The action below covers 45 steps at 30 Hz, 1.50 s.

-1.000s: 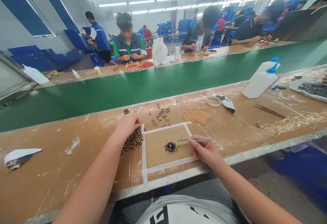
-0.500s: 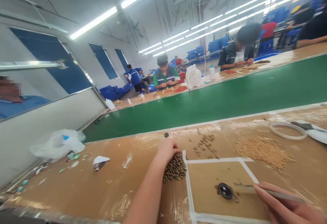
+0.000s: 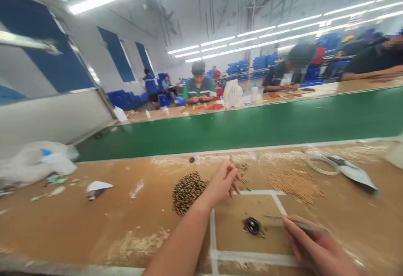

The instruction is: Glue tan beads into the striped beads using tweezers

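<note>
My left hand [image 3: 224, 181] hovers over the top left corner of a white-taped square [image 3: 233, 248], fingers bent and drawn together; whatever they pinch is hidden. Left of it lies a heap of small bronze-coloured beads [image 3: 187, 192]. More loose bronze beads [image 3: 242, 167] are scattered just beyond the fingers. My right hand [image 3: 315, 242] grips a pair of thin metal tweezers [image 3: 304, 226], whose tip points left inside the square. Near that tip sits a shiny black round piece [image 3: 252, 225] with brownish bits around its edge.
A spread of tan bits [image 3: 294, 185] lies to the right, with a white ring [image 3: 322, 165] behind it. At the left are a folded paper scrap [image 3: 98, 187] and a clear plastic bag [image 3: 40, 162]. A green belt [image 3: 245, 127] runs beyond the table; people sit across it.
My left hand has left the bronze bead heap and moved right, over the taped corner. The camera has turned slightly right. My right hand still holds the tweezers near the black piece.
</note>
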### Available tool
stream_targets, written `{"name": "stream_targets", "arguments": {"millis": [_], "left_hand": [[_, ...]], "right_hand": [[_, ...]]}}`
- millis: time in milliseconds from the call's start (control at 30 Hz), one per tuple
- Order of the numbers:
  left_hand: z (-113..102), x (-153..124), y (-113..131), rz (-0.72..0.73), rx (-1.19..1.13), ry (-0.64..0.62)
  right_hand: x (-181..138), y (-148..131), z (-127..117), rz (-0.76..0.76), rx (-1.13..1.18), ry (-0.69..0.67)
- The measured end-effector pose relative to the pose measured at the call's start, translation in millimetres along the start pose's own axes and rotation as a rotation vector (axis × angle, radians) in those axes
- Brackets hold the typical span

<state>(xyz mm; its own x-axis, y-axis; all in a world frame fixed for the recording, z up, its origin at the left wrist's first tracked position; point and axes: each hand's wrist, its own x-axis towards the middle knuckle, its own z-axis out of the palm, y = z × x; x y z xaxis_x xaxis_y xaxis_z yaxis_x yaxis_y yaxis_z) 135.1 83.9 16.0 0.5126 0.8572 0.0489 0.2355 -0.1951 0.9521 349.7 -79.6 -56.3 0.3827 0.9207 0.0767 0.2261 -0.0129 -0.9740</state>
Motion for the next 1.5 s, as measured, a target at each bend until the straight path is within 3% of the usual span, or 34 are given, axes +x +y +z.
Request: {"name": "stream_targets", "arguments": {"millis": [100,200,300,500,800,1333,1500], "left_hand": [[14,1,-12,0.008,-0.104,-0.049],[20,4,-29,-0.016,-0.191,-0.056],[24,4,-36,-0.035,-0.234,-0.056],[29,4,-28,-0.07,-0.142,-0.005],[34,5,-32,-0.112,-0.312,-0.013],[34,5,-28,-0.106,-0.287,-0.007],[34,4,-26,-0.091,-0.245,-0.022]], "right_hand": [[3,-13,3,0.018,0.104,-0.156],[8,-16,10,0.035,0.158,-0.211],[8,-13,13,-0.01,0.159,-0.21],[0,-17,7,-0.11,0.029,-0.209],[-1,-22,3,-0.187,-0.112,-0.232],[-2,-20,3,-0.21,-0.126,-0.227],[-2,-22,2,-0.075,0.016,-0.188]]}}
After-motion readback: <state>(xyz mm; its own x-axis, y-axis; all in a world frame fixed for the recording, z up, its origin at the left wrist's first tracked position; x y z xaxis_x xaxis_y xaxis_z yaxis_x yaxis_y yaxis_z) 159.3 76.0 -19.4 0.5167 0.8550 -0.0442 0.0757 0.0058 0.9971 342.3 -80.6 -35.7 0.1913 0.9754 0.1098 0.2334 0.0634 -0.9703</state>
